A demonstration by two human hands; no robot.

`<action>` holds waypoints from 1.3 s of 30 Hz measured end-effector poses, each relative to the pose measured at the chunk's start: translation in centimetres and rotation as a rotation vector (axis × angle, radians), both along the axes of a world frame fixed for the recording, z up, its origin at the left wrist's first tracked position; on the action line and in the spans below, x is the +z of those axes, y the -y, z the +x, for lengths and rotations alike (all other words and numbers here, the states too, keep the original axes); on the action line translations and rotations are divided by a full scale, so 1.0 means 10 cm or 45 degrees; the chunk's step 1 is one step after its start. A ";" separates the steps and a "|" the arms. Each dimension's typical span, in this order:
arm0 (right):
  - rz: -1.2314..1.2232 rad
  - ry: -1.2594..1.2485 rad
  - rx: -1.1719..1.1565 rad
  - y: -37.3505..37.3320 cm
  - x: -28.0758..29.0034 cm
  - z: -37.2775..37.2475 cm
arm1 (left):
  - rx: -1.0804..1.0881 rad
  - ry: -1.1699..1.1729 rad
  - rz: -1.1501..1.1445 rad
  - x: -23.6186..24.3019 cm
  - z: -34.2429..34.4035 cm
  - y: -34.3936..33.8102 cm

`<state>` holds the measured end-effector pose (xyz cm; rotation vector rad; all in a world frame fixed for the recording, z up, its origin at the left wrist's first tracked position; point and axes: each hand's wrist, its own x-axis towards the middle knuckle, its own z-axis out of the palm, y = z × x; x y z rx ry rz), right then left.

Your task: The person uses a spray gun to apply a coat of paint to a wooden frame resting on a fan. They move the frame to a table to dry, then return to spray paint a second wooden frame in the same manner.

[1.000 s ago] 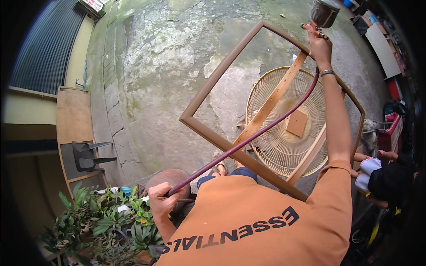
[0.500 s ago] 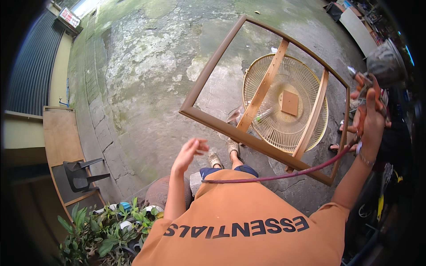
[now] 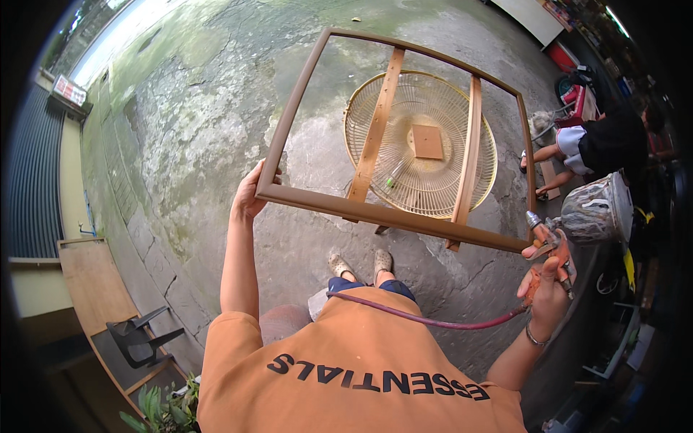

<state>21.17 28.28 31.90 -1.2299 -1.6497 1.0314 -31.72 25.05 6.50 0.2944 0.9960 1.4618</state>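
Observation:
My left hand [image 3: 251, 191] grips the near left corner of a brown rectangular frame [image 3: 390, 219], some fingers hidden behind it. Two wooden slats [image 3: 377, 130] cross under the frame, over a round, cream wire fan guard [image 3: 346, 115] with a small brown square board [image 3: 427, 142] at its middle. My right hand [image 3: 550, 296] is closed round a spray gun [image 3: 557, 252], beside the frame's near right corner; whether its fingers touch the frame I cannot tell. A paint-spattered cup [image 3: 599, 209] is on the gun, and a dark red hose [image 3: 462, 325] runs from it across my waist.
A person in a black top [image 3: 613, 141] bends down at the right, near a red and white item [image 3: 577, 108]. At the left are a wooden table [image 3: 94, 281], a black chair [image 3: 141, 339] and a shutter [image 3: 36, 173]. Plants [image 3: 170, 404] stand lower left.
My left hand has gone from free air to the frame's near left corner. The spray gun has come down and inward with my right hand. The view has shifted, and the frame appears less slanted.

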 end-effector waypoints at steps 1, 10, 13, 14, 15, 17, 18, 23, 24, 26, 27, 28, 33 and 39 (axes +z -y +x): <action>-0.006 0.004 -0.043 0.04 0.00 -0.01 | 0.028 0.053 0.003 -0.04 -0.01 0.01; -0.048 -0.072 -0.030 -0.04 -0.10 0.55 | 0.191 0.150 -0.018 -0.07 0.50 0.34; -0.042 -0.077 -0.025 -0.09 -0.14 0.73 | 0.253 0.224 0.004 -0.08 0.72 0.52; -0.038 -0.080 -0.025 -0.12 -0.16 0.77 | 0.224 0.204 0.056 -0.07 0.80 0.59; -0.034 -0.091 -0.016 -0.13 -0.17 0.83 | 0.197 0.191 0.103 -0.03 0.95 0.66; -0.027 -0.112 0.004 -0.16 -0.21 0.93 | 0.139 0.186 0.170 -0.04 1.14 0.82; -0.023 -0.121 0.005 -0.18 -0.23 0.97 | 0.146 0.156 0.177 -0.05 1.25 0.89; -0.035 -0.168 0.029 -0.23 -0.31 1.24 | 0.131 0.065 0.185 -0.13 1.93 1.23; -0.036 -0.170 0.042 -0.24 -0.34 1.28 | 0.122 0.074 0.180 -0.16 2.07 1.28; -0.037 -0.177 0.064 -0.26 -0.40 1.35 | 0.079 0.115 0.156 -0.21 2.30 1.35; -0.046 -0.173 0.083 -0.27 -0.42 1.39 | 0.064 0.124 0.139 -0.20 2.45 1.37; -0.054 -0.167 0.101 -0.29 -0.41 1.42 | 0.049 0.135 0.124 -0.18 2.59 1.37; -0.030 -0.177 0.121 -0.27 -0.43 1.56 | -0.093 0.247 0.157 -0.19 3.10 1.32; -0.037 -0.155 0.119 -0.26 -0.45 1.71 | 0.024 0.187 0.230 -0.19 3.22 0.96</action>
